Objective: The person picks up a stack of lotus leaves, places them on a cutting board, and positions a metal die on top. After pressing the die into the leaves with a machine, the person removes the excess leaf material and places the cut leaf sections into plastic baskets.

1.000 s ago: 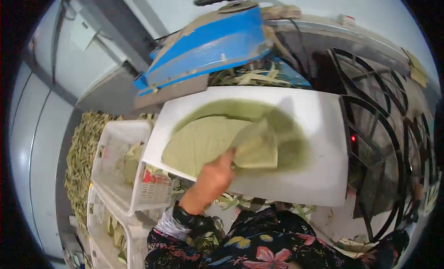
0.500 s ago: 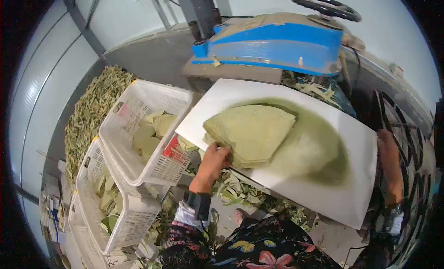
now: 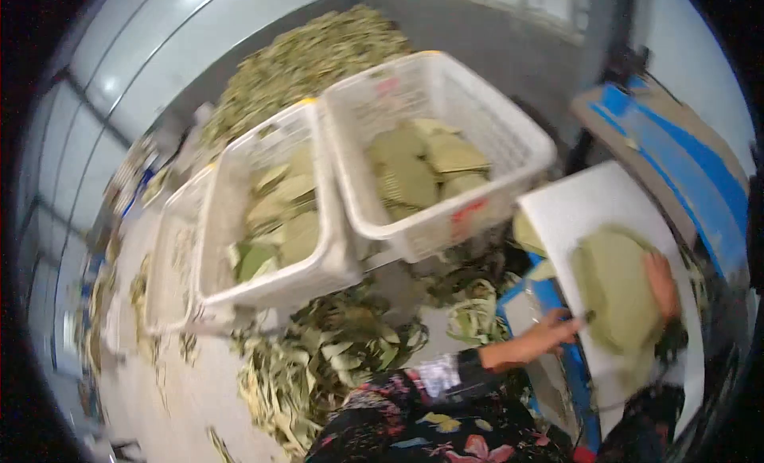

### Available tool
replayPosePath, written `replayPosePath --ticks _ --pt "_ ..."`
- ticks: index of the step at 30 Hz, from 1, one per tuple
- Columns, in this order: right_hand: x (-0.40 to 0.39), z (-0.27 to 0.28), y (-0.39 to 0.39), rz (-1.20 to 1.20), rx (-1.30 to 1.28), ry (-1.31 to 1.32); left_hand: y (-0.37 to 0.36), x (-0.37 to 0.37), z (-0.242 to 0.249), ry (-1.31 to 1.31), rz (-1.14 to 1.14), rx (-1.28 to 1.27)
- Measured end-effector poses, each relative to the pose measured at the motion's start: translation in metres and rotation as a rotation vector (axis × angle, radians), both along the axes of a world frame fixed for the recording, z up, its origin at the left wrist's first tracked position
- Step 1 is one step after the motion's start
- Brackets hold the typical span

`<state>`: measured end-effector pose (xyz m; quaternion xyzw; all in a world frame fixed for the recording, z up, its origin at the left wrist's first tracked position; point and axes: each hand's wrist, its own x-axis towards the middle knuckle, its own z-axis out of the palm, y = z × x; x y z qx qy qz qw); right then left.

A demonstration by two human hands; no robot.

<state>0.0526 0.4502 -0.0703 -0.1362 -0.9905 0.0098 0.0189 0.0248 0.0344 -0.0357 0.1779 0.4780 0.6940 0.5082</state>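
A fan-shaped stack of pale green cut leaves [image 3: 609, 284] lies on a white board [image 3: 577, 192] at the right of the view. My right hand [image 3: 662, 286] rests on the stack's right side, its fingers laid along the leaves. At the opposite edge is my left hand [image 3: 549, 336], open, its fingers stretched toward the leaves and their tips right at the rim. A small dark spot shows by those fingertips. Motion blurs both hands somewhat.
White plastic crates stand to the left; the nearer crate [image 3: 501, 196] and the middle crate [image 3: 267, 292] hold stacked cut leaves. Leaf scraps [image 3: 318, 359] cover the floor in front. A leaf heap [image 3: 310, 53] lies behind. The blue machine [image 3: 684, 161] stands beside the board.
The view has swung left toward the crates. My right hand has come from the board's far right edge onto the leaf stack; my left hand has let go of the stack's edge.
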Motion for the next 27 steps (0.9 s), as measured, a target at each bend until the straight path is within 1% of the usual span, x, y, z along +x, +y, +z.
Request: replayPosePath --ticks 2,4,5,6,7,8,9,10,11,12,13,14,15,16,18,19,21,22,24,25,26,27 --pt "-0.002 0.030 -0.058 -0.053 -0.154 -0.011 0.005 -0.006 -0.012 -0.028 -0.049 0.007" --pt "0.007 -0.011 -0.061 -0.026 0.078 0.067 -0.003 -0.006 0.001 -0.039 0.016 0.027" --pt "0.003 0.006 -0.093 -0.057 -0.042 0.068 -0.006 0.000 0.002 -0.035 0.124 0.118" --pt "0.005 0.032 -0.142 -0.091 -0.166 0.068 -0.008 0.004 0.005 -0.026 0.226 0.205" --pt "0.004 0.049 -0.173 -0.066 -0.171 0.073 -0.012 0.010 0.015 -0.160 0.382 0.300" --pt "0.005 0.061 -0.198 -0.055 -0.228 0.094 -0.015 0.012 0.009 -0.151 0.405 0.295" --pt "0.008 0.068 -0.214 -0.044 -0.279 0.119 -0.023 0.019 0.002 -0.114 0.456 0.184" --pt "-0.001 0.061 -0.216 -0.016 -0.294 0.112 -0.028 0.017 -0.008 -0.088 0.516 0.060" --pt "-0.009 0.053 -0.218 0.029 -0.269 0.106 -0.030 0.016 -0.013 -0.196 0.580 -0.067" --pt "-0.014 0.047 -0.222 0.074 -0.241 0.108 -0.036 0.013 -0.018 -0.193 0.613 -0.070" --pt "-0.018 0.046 -0.227 0.105 -0.248 0.112 -0.045 0.009 -0.020 -0.140 0.697 -0.053" --pt "-0.021 0.051 -0.235 0.104 -0.300 0.062 -0.056 0.004 -0.004 -0.086 0.776 -0.030" --pt "-0.022 0.056 -0.244 0.102 -0.344 0.010 -0.076 0.002 0.012 -0.039 0.792 -0.076" --pt "-0.025 0.059 -0.255 0.128 -0.339 0.012 -0.097 -0.003 0.021 -0.036 0.817 -0.068" --pt "-0.036 0.056 -0.277 0.206 -0.695 0.118 -0.136 -0.012 0.030 0.386 0.873 -0.088" --pt "-0.046 0.051 -0.289 0.227 -0.695 0.114 -0.158 -0.014 0.040 0.388 0.894 -0.089" --pt "-0.068 0.043 -0.317 0.212 -1.516 0.086 -0.207 -0.013 0.060 0.577 0.900 -0.135" --pt "-0.079 0.044 -0.333 0.226 -1.513 0.078 -0.229 -0.012 0.062 0.579 0.915 -0.134" --pt "-0.103 0.056 -0.378 0.519 -1.838 0.020 -0.276 -0.012 0.064 0.440 0.911 -0.004" --pt "-0.107 0.074 -0.405 0.573 -1.730 0.021 -0.297 -0.012 0.067 0.446 0.919 -0.003" --pt "-0.113 0.093 -0.435 0.579 -1.730 0.014 -0.318 -0.011 0.070 0.392 0.948 -0.024" --pt "-0.119 0.111 -0.466 0.632 -1.753 -0.174 -0.335 -0.009 0.071 0.332 0.978 -0.047"
